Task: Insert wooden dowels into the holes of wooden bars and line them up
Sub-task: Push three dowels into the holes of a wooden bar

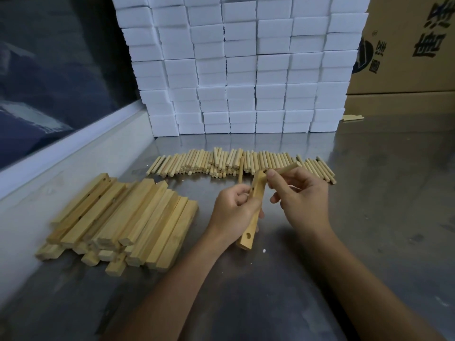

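Bar in hand: one wooden bar (254, 205) is gripped mid-length by the left hand (234, 210), fingers clamped round it, tilted above the table (369, 217); one hole is seen near its low end, another by the thumb.
Dowel in hand: one dowel (286, 168) is pinched by the right hand (301, 195), its tip brought up to the bar's top end.
Risk: dowel could be jammed or skewed if pushed in off-axis; bar could be twisted out of the grip, since it's held w/ one hand only.
Bar pile: left of the hands, approx. 20+ bars (123, 217) are heaped; exact count can't be made.
Dowel row: further back, several dozen dowels (234, 163) are laid side by side; too many to be counted.
Far: stacked white foam blocks (246, 70), cardboard box (406, 45).
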The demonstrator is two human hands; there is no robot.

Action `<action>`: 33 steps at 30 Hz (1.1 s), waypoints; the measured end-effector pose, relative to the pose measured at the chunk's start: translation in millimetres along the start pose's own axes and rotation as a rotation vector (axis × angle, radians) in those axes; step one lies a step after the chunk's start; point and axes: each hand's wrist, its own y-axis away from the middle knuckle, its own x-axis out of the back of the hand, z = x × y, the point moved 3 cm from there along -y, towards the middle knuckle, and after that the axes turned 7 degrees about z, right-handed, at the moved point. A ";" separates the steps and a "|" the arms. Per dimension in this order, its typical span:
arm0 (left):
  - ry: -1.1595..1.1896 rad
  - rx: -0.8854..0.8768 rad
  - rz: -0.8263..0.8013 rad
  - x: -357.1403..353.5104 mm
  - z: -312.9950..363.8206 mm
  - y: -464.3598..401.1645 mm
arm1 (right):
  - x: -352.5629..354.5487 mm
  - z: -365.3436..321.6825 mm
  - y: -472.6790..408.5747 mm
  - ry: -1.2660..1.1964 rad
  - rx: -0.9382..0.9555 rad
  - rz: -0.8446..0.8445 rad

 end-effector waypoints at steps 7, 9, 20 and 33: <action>0.103 0.157 0.081 3.0 -3.3 -3.7 | -11.1 10.3 8.6 0.163 0.002 -0.101; 0.136 0.212 0.165 5.3 -5.5 -6.9 | -13.9 16.7 11.9 0.307 -0.036 -0.166; 0.443 0.422 0.346 23.4 -7.1 -20.0 | 20.4 28.7 -35.5 0.872 0.065 0.012; 0.550 0.403 0.345 31.0 -8.0 -23.3 | -13.7 44.3 -54.6 1.146 0.011 -0.058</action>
